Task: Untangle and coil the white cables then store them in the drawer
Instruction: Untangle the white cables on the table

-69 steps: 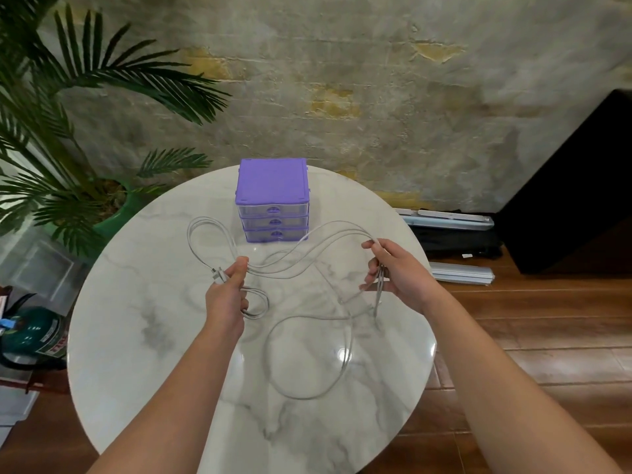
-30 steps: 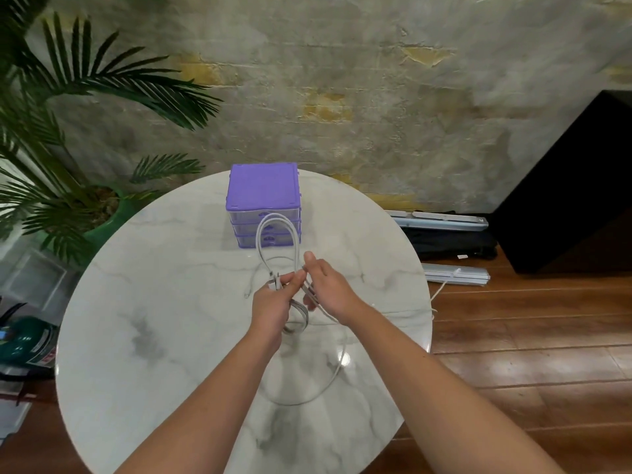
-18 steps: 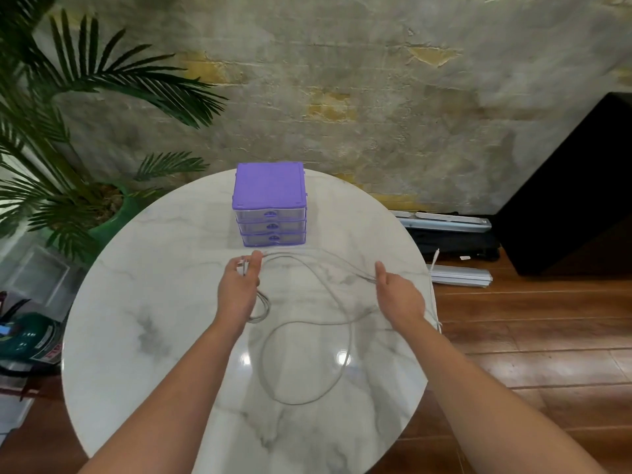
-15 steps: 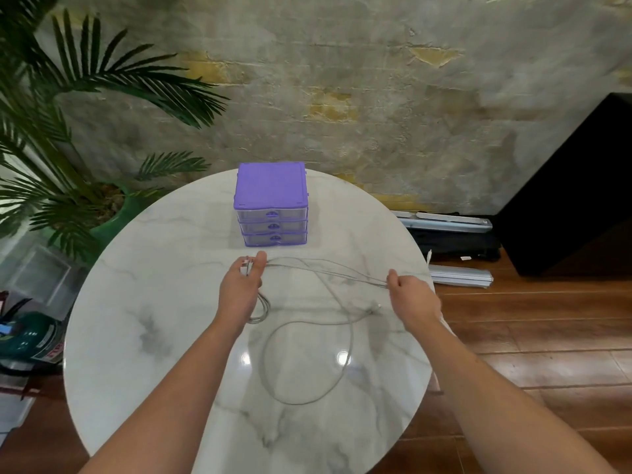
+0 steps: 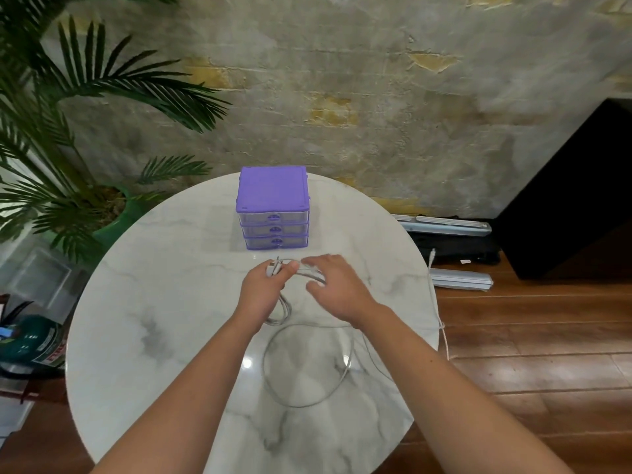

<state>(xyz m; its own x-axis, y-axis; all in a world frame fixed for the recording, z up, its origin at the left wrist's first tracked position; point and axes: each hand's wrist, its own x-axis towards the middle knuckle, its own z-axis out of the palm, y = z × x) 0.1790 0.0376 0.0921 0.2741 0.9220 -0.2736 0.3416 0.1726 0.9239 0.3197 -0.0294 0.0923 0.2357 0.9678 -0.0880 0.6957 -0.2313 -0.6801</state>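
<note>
At a round marble table (image 5: 143, 336), purple drawer unit (image 5: 273, 208) shut at rear, a person coils white cables (image 5: 304, 364). Left hand (image 5: 261, 289) pinches gathered loops w/ plug ends; right hand (image 5: 337, 289) loosely curled over strands, grip unclear. Next: feed slack loop, incl. tail over edge.

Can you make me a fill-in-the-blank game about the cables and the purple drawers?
1. The purple drawer box has ___ drawers, all shut.
2. The left hand pinches a white cable whose big loose loop lies on the round ___ table.
3. One cable end hangs off the table's ___ edge.
4. Beside the table's left edge stands a potted ___ in a green pot.

Missing words: three; marble; right; plant
</note>
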